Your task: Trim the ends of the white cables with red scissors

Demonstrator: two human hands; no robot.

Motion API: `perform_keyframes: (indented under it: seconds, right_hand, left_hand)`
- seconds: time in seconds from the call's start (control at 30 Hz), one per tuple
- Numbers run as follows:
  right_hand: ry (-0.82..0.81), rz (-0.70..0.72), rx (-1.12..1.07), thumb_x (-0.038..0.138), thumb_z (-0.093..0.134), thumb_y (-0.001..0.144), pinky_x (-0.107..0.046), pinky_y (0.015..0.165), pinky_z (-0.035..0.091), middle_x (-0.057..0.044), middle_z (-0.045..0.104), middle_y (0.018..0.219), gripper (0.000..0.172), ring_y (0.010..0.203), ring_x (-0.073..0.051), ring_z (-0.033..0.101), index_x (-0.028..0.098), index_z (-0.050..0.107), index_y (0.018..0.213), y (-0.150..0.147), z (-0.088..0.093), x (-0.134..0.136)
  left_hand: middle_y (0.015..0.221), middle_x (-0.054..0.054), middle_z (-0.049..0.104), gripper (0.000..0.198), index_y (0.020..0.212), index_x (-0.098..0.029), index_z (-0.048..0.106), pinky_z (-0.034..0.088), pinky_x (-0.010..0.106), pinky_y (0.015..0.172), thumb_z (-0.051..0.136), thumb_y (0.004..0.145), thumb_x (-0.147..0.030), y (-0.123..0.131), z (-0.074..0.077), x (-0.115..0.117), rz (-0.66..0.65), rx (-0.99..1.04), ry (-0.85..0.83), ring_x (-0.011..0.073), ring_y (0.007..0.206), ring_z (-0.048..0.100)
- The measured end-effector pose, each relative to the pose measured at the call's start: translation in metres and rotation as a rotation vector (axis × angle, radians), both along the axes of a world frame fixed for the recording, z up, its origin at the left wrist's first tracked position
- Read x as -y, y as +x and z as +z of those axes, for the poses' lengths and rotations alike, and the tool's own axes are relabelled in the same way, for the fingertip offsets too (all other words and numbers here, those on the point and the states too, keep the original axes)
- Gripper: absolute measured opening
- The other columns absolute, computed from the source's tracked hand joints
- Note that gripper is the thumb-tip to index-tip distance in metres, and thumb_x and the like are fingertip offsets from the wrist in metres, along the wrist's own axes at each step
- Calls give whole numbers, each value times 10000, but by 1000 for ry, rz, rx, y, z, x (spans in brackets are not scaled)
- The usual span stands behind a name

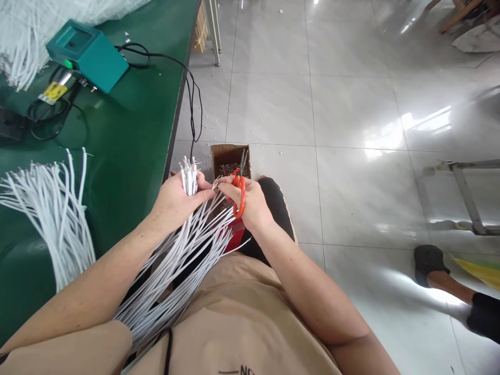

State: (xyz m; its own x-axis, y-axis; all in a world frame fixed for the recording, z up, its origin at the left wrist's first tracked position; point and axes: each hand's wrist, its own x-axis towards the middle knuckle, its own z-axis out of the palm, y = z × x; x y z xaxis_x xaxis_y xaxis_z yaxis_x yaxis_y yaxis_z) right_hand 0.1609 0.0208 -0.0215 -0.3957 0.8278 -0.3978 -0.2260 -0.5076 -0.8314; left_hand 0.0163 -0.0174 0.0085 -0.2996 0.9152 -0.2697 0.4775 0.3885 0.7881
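My left hand (175,200) is wrapped round a bundle of white cables (189,177), whose cut ends stick up above the fingers. My right hand (248,200) has red-handled scissors (239,200) hooked on it, blades pointing up and away. Its thumb and forefinger pinch the tip of a thin white cable beside my left thumb. More loose white cables (175,271) spread over my lap. Beneath my hands stands an open cardboard box (247,156) with small scraps inside.
A green table (128,135) at the left carries a teal device (88,54) with black cords and another white cable bundle (58,219). Scraps dot the floor (273,109). A person's foot (432,265) and a metal frame (466,198) are at the right.
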Motion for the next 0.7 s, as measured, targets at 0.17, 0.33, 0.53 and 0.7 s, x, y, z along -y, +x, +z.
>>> perform_keyframes:
  seconds: [0.17,0.33,0.53,0.7]
  right_hand:
    - [-33,21,-27,214,629,720,-220,595,431,24,573,549,100,569,-89,511,154,643,641,-1,-4,-1]
    - [42,-137,156,303,674,717,-218,589,421,8,622,677,162,612,-92,514,154,694,779,3,-2,2]
    - [178,-16,146,386,698,702,-240,651,450,5,637,704,229,664,-113,548,167,685,767,0,-4,6]
    - [124,-121,200,393,677,718,-239,602,438,11,618,695,246,610,-106,523,165,668,808,1,-12,5]
  left_hand:
    - [721,-18,648,259,755,-217,504,492,303,702,733,652,-278,-1,-9,1,29,402,-13,169,692,636]
    - [760,-6,672,304,748,-197,561,481,308,718,795,594,-313,-5,-13,1,58,200,24,157,690,605]
    - [787,-2,677,317,813,-189,607,462,300,739,791,624,-365,-6,-7,0,-10,110,-8,170,748,615]
    - [937,26,710,317,1005,-217,683,496,337,832,703,730,-374,-16,-5,-2,-106,302,-129,195,856,655]
